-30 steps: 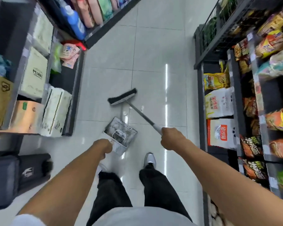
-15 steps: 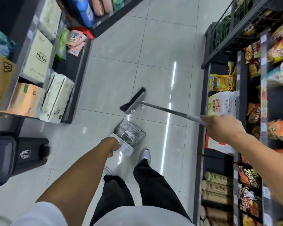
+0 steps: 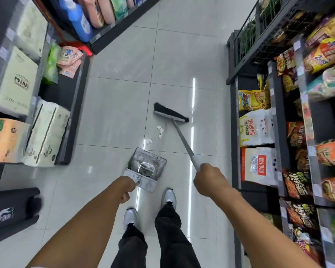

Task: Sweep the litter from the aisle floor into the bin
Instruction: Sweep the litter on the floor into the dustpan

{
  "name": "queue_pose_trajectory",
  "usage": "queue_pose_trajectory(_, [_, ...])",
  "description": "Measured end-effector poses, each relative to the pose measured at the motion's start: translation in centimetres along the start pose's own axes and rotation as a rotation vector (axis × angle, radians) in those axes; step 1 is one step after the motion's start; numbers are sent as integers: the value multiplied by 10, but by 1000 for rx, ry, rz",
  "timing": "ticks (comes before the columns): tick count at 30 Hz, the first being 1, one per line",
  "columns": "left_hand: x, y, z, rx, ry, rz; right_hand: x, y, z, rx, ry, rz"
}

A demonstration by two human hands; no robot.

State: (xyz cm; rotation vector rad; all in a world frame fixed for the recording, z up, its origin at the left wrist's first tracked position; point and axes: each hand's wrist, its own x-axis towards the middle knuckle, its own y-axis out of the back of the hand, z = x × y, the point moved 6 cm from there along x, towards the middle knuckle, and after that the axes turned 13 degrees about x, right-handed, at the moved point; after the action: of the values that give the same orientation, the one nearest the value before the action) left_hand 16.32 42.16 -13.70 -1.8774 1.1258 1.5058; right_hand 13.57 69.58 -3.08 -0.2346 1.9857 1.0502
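White litter scraps (image 3: 160, 131) lie between the broom head (image 3: 170, 113) and dustpan (image 3: 146, 167); your right hand (image 3: 208, 179) grips the broom handle, your left hand (image 3: 124, 188) fists the dustpan's handle.

Both arms extended forward, left hand (image 3: 125, 187) fisted, right hand (image 3: 208, 179) clenched, knuckles up.

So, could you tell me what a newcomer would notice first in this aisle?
Mid-aisle, the right hand holds a broom whose black head sits just beyond white paper scraps. The left hand holds a grimy dustpan before the feet. A dark bin stands lower left.
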Motion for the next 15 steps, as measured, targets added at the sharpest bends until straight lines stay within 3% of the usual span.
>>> queue_pose_trajectory(5, [9,15,-12,-187,-2,-25,-69,-36,15,198,-50,-63])
queue_pose_trajectory(9, [17,0,-9,-229,-43,-115,-89,13,22,432,-106,67])
queue_pose_trajectory(15, [25,5,-3,-248,-60,-60,-59,-22,5,104,-7,101])
